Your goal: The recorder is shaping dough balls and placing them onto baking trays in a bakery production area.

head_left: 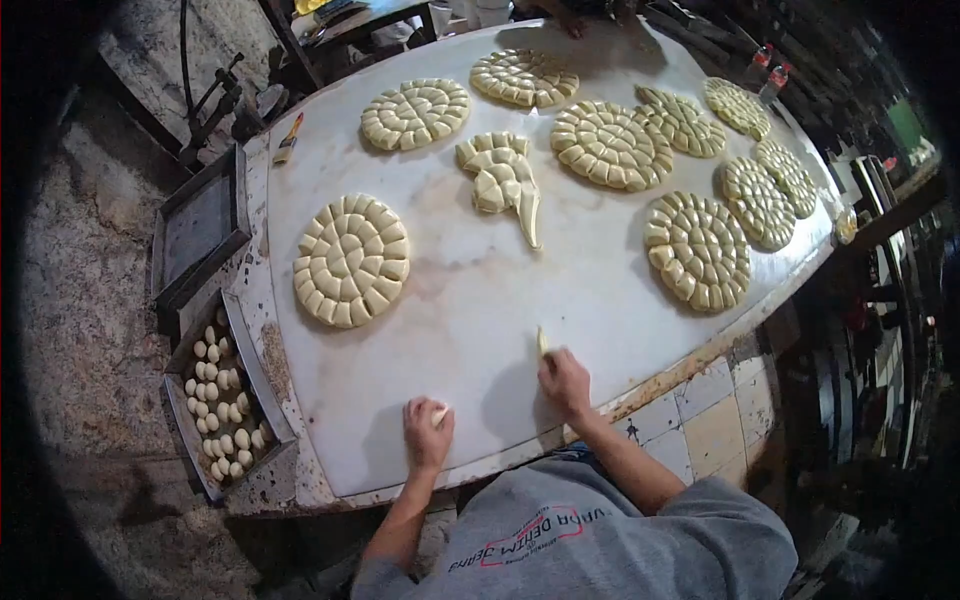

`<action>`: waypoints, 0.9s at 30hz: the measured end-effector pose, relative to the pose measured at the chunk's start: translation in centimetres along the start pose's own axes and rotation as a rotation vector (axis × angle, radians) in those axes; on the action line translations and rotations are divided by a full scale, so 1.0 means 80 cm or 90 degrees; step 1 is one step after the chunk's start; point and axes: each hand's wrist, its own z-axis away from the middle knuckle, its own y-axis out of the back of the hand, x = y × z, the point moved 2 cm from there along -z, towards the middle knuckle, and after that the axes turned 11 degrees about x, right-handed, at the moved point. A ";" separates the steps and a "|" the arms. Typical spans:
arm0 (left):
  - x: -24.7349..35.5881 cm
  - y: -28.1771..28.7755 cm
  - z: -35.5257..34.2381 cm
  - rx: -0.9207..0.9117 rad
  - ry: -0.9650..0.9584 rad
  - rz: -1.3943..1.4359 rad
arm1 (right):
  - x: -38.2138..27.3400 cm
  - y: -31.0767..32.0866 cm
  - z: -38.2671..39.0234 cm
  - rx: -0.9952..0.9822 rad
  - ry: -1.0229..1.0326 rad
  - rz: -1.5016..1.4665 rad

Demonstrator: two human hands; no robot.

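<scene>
My left hand (427,434) is closed round a small pale piece of dough (440,415) close to the front edge of the white table (450,330). To its right, my right hand (566,384) grips the near end of a short dough strip (542,341), whose tip points away from me. Farther out lies an irregular cluster of dough pieces (497,180) with a long tail trailing toward me. Left of it rests a round of cut dough pieces laid in rings (352,262); another such round (698,250) is at the right.
More dough rounds (415,114) cover the far and right parts of the table. A brush (288,140) lies at the left edge. Beside the table are a tray of dough balls (205,400) and another metal tray (198,230). Bottles (774,82) stand far right; another person's hand (572,24) is at the far edge.
</scene>
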 end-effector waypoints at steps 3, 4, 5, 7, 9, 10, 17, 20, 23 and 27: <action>-0.015 0.006 -0.031 -0.070 -0.098 -0.129 | 0.027 0.016 -0.014 -0.035 0.175 0.126; -0.022 0.000 -0.047 -0.027 -0.071 -0.148 | 0.025 0.010 -0.032 -0.040 0.175 0.121; -0.026 -0.013 -0.072 0.020 -0.041 -0.170 | 0.015 0.000 -0.071 0.038 0.214 0.102; -0.022 -0.054 -0.110 0.129 0.084 -0.186 | -0.001 -0.025 -0.115 0.106 0.260 0.078; -0.021 -0.095 -0.115 0.168 0.143 -0.146 | -0.020 -0.063 -0.126 0.063 0.080 0.064; 0.028 -0.098 -0.114 0.108 0.094 -0.113 | -0.020 -0.073 -0.110 -0.008 0.128 0.080; -0.034 0.018 0.002 0.041 -0.038 -0.184 | 0.052 0.014 -0.029 -0.395 0.374 0.070; -0.141 0.016 -0.058 0.224 0.158 -0.325 | 0.048 -0.009 -0.124 -0.123 0.375 0.183; -0.117 -0.039 -0.136 0.269 0.358 -0.146 | -0.006 -0.069 -0.135 -0.019 0.272 0.125; -0.052 -0.054 -0.046 0.151 -0.029 -0.122 | -0.029 -0.097 -0.064 -0.082 0.298 0.106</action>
